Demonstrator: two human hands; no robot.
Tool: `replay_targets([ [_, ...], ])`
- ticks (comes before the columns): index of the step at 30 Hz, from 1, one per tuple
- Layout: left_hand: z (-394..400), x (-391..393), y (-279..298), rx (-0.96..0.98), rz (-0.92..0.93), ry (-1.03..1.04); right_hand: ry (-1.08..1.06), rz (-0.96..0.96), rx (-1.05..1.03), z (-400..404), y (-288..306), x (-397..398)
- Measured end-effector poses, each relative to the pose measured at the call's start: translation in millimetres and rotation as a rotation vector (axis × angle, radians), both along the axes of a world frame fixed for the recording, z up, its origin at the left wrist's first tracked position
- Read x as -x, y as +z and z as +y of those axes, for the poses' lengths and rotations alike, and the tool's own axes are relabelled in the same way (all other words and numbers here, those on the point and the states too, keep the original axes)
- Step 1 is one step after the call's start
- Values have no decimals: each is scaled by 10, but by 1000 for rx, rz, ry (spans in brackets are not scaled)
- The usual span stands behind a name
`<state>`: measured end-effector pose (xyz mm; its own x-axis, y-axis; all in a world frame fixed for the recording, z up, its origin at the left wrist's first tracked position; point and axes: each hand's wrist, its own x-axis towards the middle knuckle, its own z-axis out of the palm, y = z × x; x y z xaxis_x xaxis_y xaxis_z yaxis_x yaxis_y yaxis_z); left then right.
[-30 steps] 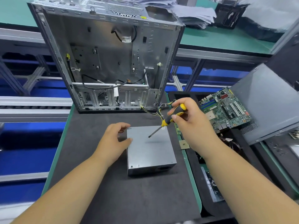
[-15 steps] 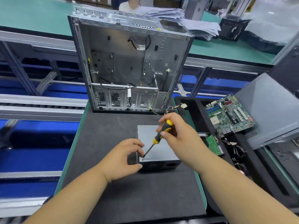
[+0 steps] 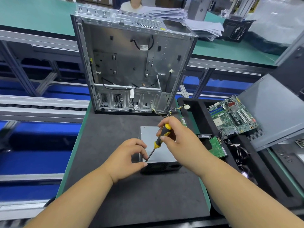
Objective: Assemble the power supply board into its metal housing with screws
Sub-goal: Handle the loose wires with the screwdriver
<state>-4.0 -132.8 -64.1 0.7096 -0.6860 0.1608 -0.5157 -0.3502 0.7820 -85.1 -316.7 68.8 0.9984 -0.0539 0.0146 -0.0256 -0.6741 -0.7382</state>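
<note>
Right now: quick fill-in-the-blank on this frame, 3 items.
1. The right hand grips a yellow-and-black ____.
2. Its tip meets the PSU housing at the near-____ corner.
3. The left hand holds its fingertips at the tool's ____.

Missing words: screwdriver; left; tip

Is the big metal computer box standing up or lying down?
Standing up. The big grey metal computer case stands upright on the black mat, its open side facing the camera, showing loose wires inside.
</note>
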Motion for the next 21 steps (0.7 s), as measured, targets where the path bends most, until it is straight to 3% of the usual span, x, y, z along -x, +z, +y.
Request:
replay_targets([
  [12, -23, -25, -20, -9, -40, 11, 184, 28, 137, 58, 129, -23],
  [21, -11, -77, -14, -59, -49, -45, 250, 78, 518, 75, 349, -223],
])
